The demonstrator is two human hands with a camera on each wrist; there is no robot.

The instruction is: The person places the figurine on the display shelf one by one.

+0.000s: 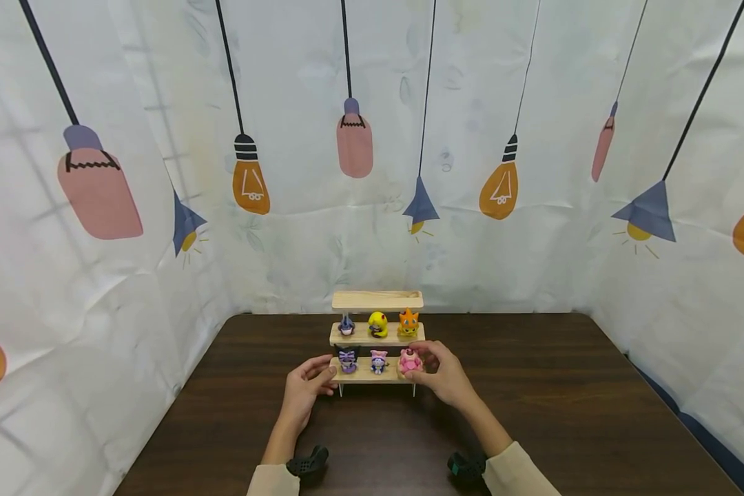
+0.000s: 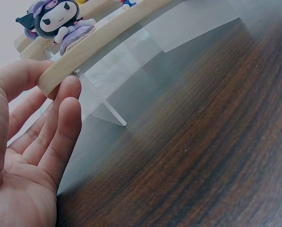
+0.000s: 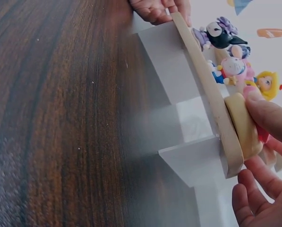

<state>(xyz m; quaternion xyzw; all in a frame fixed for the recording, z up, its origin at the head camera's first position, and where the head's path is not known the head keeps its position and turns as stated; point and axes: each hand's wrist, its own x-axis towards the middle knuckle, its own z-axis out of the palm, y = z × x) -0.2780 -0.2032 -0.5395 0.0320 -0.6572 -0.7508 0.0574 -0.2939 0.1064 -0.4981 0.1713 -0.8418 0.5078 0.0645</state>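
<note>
A small tiered wooden display stand [image 1: 362, 378] with clear legs carries figurines on its two lower tiers. My left hand [image 1: 302, 391] grips the left end of the bottom tier, thumb above and fingers beneath the wooden board [image 2: 79, 59]. Beside it sits a black-eared figurine in purple [image 1: 348, 360]. A pink-and-purple figurine [image 1: 378, 362] stands mid-tier. At the right end, my right hand [image 1: 444, 375] pinches a pink figurine [image 1: 410, 361], whose pale yellow base [image 3: 242, 124] meets the board. Fingers of the right hand partly hide this figurine in the right wrist view.
On the middle tier are a dark blue figurine [image 1: 346, 325], a yellow one [image 1: 377, 324] and an orange one [image 1: 408, 323]. The top tier [image 1: 377, 300] rises behind them. A dark wooden table [image 1: 533, 406] bears the stand, with a printed cloth [image 1: 310, 248] hanging around it.
</note>
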